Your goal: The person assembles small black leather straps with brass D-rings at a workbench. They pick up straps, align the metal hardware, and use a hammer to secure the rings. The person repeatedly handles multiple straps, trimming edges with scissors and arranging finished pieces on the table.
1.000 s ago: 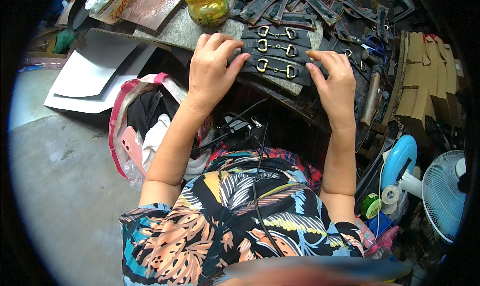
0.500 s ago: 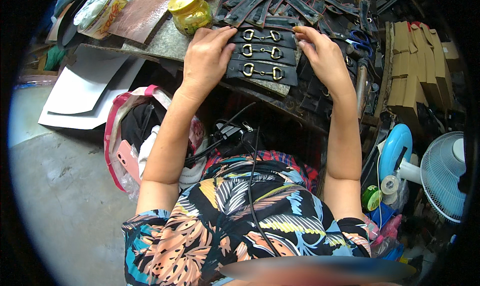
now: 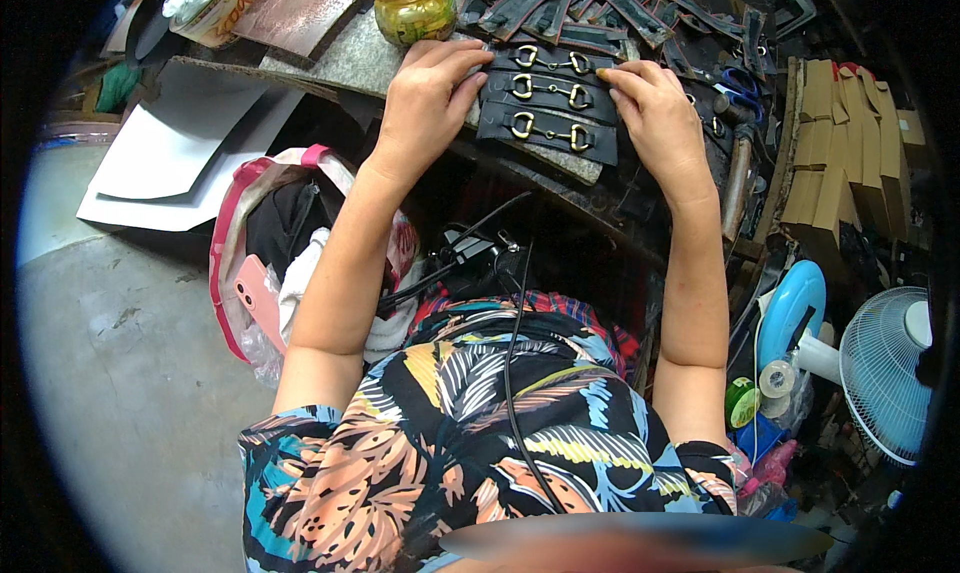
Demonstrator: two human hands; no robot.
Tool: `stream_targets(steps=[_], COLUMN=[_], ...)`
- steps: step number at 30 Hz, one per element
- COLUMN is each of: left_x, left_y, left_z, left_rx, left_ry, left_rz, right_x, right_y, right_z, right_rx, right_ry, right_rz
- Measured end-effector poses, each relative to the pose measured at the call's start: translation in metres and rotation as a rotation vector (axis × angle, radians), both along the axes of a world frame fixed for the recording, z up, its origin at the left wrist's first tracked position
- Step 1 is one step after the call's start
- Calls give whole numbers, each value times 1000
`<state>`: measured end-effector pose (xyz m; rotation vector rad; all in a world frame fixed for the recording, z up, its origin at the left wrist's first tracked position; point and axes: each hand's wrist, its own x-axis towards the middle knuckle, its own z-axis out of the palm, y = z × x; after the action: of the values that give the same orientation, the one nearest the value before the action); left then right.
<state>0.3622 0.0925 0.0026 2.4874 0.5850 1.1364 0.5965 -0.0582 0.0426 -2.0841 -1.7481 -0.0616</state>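
Three black leather straps lie in a row, one below another, each with a gold-coloured horsebit fitting across it. The lower strap (image 3: 547, 136) is fully in view; above it are the middle strap (image 3: 552, 96) and the upper strap (image 3: 556, 63). My left hand (image 3: 425, 95) pinches around the left ends of the upper two straps, thumb and fingertips close together. At their right ends, my right hand (image 3: 660, 121) has its thumb and index finger drawn in. Which strap the fingertips press on is hard to make out. Beneath the straps is a grey stone slab (image 3: 365, 65).
A yellow-lidded jar (image 3: 412, 8) stands beyond my left hand. Dark strap pieces (image 3: 570, 11) are piled behind the row. Right of my right hand are a hammer (image 3: 738, 168) and blue-handled scissors (image 3: 740, 88). Cardboard boxes (image 3: 825, 163) and a fan (image 3: 888, 373) stand farther right.
The whole view has shifted, so the straps and table appear farther right and higher. Both hands stay at the strap ends; the upper two straps appear closer together.
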Motion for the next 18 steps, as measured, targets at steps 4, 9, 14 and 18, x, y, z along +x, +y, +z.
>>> stream_targets(steps=[4,9,14,18], left_x=[-4,-2,-5,-18], left_y=[1,2,-1,-18], left_z=[1,-1,7,22], left_rx=[-12,18,-8,34], left_ry=[49,33,2,54], left_rz=[-20,-12,-29,-27], right_x=[5,1,-12,-18], right_y=[-5,-18,-35,-49], right_z=[-4,-9,-5,-1], right_rx=[28,90,157,194], right_ry=[70,101,101,80], right_rz=[28,30,24,14])
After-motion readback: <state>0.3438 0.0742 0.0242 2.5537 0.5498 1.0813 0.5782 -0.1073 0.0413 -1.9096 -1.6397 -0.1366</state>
